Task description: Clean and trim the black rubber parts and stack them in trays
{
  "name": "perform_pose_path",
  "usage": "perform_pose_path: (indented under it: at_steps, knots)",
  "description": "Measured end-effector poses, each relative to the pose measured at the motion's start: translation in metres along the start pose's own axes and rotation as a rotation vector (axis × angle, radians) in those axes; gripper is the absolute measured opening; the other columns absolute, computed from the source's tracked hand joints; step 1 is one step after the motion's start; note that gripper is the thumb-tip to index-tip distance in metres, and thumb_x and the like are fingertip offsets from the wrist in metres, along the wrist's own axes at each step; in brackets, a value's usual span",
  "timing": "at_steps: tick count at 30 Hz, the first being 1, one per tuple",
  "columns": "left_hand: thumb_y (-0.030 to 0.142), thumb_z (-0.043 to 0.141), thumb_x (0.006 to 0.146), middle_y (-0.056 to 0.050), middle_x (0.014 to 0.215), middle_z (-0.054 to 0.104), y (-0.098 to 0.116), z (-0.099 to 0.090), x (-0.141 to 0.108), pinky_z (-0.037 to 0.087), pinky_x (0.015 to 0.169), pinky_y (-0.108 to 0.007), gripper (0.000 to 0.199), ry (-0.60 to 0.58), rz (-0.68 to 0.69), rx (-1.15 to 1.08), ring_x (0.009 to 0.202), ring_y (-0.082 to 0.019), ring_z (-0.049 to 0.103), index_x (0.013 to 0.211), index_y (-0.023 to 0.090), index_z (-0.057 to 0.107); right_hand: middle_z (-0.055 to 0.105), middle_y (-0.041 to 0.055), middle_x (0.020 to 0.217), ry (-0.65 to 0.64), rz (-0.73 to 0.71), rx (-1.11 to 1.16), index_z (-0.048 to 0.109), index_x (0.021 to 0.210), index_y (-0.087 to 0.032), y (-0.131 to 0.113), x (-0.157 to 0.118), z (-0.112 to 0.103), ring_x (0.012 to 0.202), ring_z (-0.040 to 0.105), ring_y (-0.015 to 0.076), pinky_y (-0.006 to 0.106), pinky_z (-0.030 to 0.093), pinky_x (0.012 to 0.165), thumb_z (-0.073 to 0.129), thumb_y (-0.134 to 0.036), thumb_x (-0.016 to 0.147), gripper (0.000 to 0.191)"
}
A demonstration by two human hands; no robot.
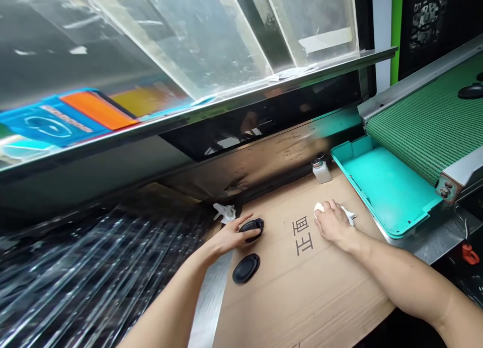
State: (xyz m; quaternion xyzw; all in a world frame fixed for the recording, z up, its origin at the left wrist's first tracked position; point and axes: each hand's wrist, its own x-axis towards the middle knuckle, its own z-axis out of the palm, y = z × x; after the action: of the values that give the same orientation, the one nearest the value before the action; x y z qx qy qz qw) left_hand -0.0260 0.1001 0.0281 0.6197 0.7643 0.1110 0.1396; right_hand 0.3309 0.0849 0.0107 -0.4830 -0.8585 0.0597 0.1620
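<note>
My left hand (234, 233) has its thumb laid across a round black plastic part (257, 224) on the left side of the cardboard sheet, with the index finger stretched out past it. The other fingertips are hidden. A second round black part (245, 269) lies flat on the cardboard just nearer to me. My right hand (333, 223) is closed on a crumpled white cloth or tissue (319, 207), which sticks out on both sides of the fingers and is pressed to the cardboard.
The cardboard sheet (279, 297) covers the work surface. At its back stands a small white bottle with a metal top (321, 171). A teal tray (392, 192) sits right, below a green conveyor belt (426, 121) carrying black parts (471, 90). White crumpled tissue (225, 213) lies back left.
</note>
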Motion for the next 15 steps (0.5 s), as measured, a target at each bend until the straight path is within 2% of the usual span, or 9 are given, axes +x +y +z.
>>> perform_pose_path:
  at_steps: [2,3,6,10,15]
  knots:
    - [0.057,0.074,0.056,-0.017,0.140,0.061,0.003,0.001,0.002,0.044,0.111,-0.042,0.097,-0.072,0.061,0.036,0.131,-0.037,0.055,0.140,0.012,0.057,0.061,0.0141,0.113,0.002,0.000,0.003,0.069,0.109,-0.016,0.000,0.000,0.001,0.108,0.051,0.0284,0.037,0.045,0.089,0.048,-0.030,0.099,0.028]
    - [0.056,0.074,0.055,-0.016,0.141,0.061,0.005,0.001,0.003,0.041,0.114,-0.042,0.096,-0.104,0.093,0.045,0.133,-0.037,0.053,0.139,0.012,0.059,0.061,0.0144,0.113,0.001,0.001,0.005,0.069,0.110,-0.016,-0.001,0.000,0.002,0.108,0.051,0.0284,0.037,0.045,0.089,0.048,-0.030,0.099,0.028]
    - [0.052,0.071,0.055,-0.013,0.134,0.066,0.010,-0.001,0.008,0.039,0.114,-0.041,0.077,-0.154,0.135,0.035,0.128,-0.035,0.058,0.123,0.016,0.069,0.061,0.0149,0.112,0.005,-0.004,0.008,0.069,0.109,-0.015,-0.001,0.000,0.004,0.108,0.051,0.0285,0.038,0.045,0.089,0.049,-0.029,0.098,0.027]
    - [0.045,0.078,0.046,-0.012,0.116,0.075,0.018,-0.007,0.012,0.045,0.109,-0.044,0.057,-0.121,0.079,-0.080,0.115,-0.037,0.066,0.097,0.021,0.076,0.062,0.0150,0.111,0.023,-0.017,0.011,0.070,0.107,-0.014,0.000,0.000,0.005,0.107,0.052,0.0290,0.038,0.046,0.088,0.050,-0.029,0.097,0.027]
    - [0.040,0.083,0.036,-0.012,0.105,0.077,0.038,-0.009,0.007,0.046,0.106,-0.047,0.050,-0.091,0.044,-0.167,0.109,-0.040,0.067,0.083,0.023,0.077,0.062,0.0155,0.113,0.019,-0.012,0.028,0.071,0.106,-0.014,-0.001,0.001,0.002,0.107,0.053,0.0288,0.039,0.047,0.088,0.050,-0.026,0.096,0.026]
